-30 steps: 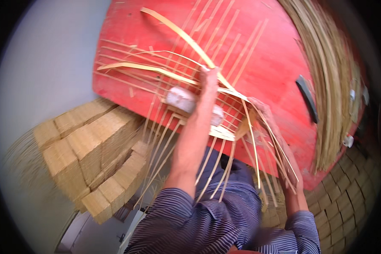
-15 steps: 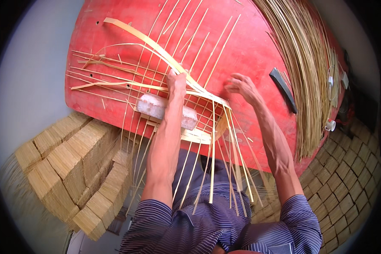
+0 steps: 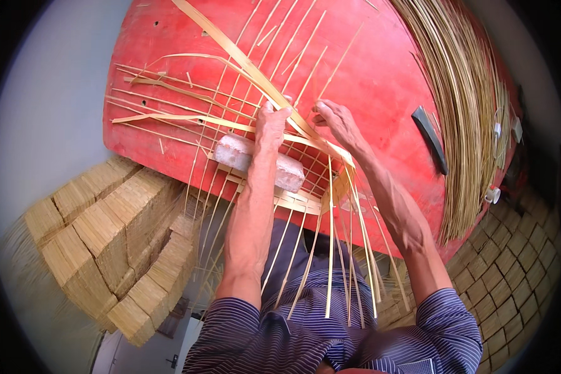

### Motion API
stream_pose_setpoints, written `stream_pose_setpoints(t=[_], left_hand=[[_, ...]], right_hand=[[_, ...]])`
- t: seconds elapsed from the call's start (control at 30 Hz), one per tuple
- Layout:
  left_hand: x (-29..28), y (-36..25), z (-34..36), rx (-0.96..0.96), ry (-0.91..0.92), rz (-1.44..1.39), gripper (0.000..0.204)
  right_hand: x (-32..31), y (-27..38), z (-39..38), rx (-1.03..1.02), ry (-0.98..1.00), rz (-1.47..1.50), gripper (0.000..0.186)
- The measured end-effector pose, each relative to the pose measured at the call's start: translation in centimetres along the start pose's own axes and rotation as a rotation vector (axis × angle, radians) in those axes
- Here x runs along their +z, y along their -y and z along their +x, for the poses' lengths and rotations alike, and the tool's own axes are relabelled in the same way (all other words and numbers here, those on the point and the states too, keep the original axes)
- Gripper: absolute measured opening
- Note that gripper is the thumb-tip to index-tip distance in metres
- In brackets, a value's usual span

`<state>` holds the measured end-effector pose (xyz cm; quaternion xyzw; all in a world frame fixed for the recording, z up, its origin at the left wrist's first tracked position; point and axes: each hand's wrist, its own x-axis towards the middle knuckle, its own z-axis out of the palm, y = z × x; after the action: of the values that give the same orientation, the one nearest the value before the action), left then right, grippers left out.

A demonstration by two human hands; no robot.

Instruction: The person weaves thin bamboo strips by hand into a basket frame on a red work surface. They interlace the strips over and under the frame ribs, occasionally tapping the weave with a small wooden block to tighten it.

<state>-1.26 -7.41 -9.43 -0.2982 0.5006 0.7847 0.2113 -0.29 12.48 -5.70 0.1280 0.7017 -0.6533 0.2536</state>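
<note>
On the red board lies a partly woven bamboo lattice (image 3: 237,93) of thin crossing strips. My left hand (image 3: 273,126) is closed around a wide pale bamboo strip (image 3: 246,62), which runs slantwise over the lattice toward its near right corner. To its right, my right hand (image 3: 338,123) pinches the lower end of a thin bamboo strip (image 3: 341,62), blurred along its length. A pinkish-white block (image 3: 290,172) rests on the weave, partly behind my left forearm. Loose strip ends (image 3: 330,249) fan down over my lap from the woven edge.
The red board (image 3: 386,168) carries a black, blade-like tool (image 3: 430,141) and a long bundle of thin strips (image 3: 464,118) at right. Stacked bundles of cut strips (image 3: 106,230) stand at lower left, more bundles (image 3: 511,274) at lower right. A small white cup-like object (image 3: 492,195) sits by the board's edge.
My right hand has moved left, closer to my left hand, and its fingers have closed on a thin strip. The wide strip's far end has swung up and away.
</note>
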Motion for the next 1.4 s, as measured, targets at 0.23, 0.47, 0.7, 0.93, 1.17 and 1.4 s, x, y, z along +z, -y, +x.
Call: stream_pose_setpoints(t=[0.23, 0.47, 0.7, 0.93, 1.17, 1.4], left_hand=[[-1.1, 0.7, 0.9, 0.084, 0.148, -0.066, 0.033], [2.6, -1.6, -0.9, 0.235, -0.132, 0.684, 0.043], [5.0, -1.9, -3.2, 0.561, -0.458, 1.038, 0.04], [4.2, -0.5, -8.9, 0.869, 0.163, 1.022, 0.017], [3.5, 0.7, -9.3, 0.607, -0.169, 0.745, 0.018], [6.3, 11.5, -7.5, 0.289, -0.523, 0.557, 0.054]], right_hand=[[2.2, 2.8, 2.4, -0.008, 0.312, -0.464, 0.057], [1.3, 0.6, 1.6, -0.203, 0.285, -0.507, 0.051], [0.4, -0.6, 1.0, -0.048, 0.267, -0.402, 0.044], [-1.0, -3.0, 0.6, -0.115, 0.39, -0.154, 0.033], [-0.7, 1.0, -0.7, -0.059, 0.389, -0.498, 0.029], [-0.3, 1.5, -1.0, -0.116, 0.33, -0.477, 0.027]])
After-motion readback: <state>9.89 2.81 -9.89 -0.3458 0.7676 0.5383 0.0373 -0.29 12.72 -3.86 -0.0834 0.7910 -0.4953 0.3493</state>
